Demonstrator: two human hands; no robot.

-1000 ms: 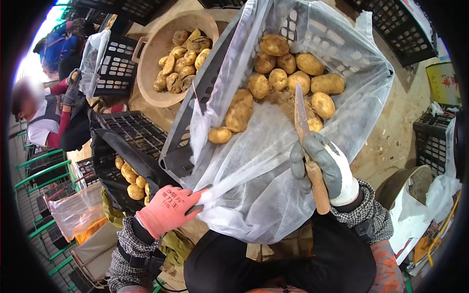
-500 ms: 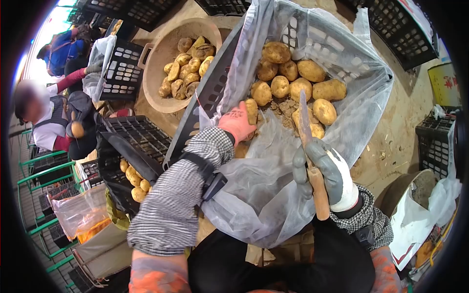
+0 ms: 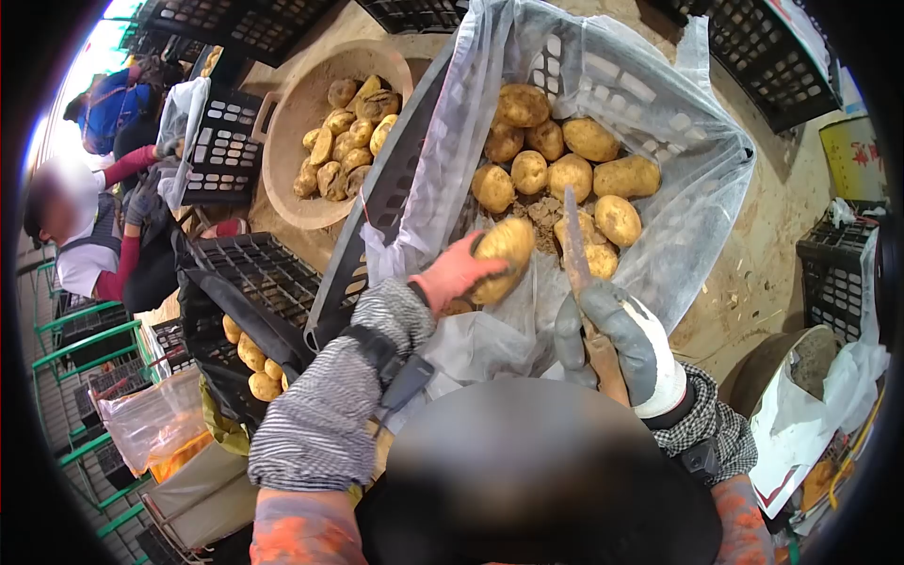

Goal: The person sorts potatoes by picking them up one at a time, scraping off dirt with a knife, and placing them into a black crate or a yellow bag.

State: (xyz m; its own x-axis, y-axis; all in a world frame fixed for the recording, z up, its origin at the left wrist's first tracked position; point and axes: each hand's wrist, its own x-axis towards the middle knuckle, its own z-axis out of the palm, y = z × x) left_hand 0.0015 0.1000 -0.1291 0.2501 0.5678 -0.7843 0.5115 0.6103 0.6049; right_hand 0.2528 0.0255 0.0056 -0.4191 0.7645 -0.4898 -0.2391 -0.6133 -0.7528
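My left hand (image 3: 454,273), in a red glove, is closed around a potato (image 3: 506,254) held above the near part of a lined crate. My right hand (image 3: 621,344), in a grey and white glove, grips a knife (image 3: 576,252) by its wooden handle, the dirty blade pointing up and away from me. Several potatoes (image 3: 570,176) lie with loose soil (image 3: 544,218) at the far side of the crate, on a translucent white liner (image 3: 702,193). A dark blurred shape hides my lap and the crate's near end.
To the left stands a round tan basin (image 3: 282,193) of cut and bad-looking potatoes. A black crate (image 3: 259,268) and a dark bag with potatoes (image 3: 250,350) sit nearer. A co-worker (image 3: 94,235) is at the far left. More black crates (image 3: 753,56) stand behind and at the right.
My left hand has lifted the potato off the liner and brought it to the right, nearer the knife. The dark blurred shape has come into view at the bottom.
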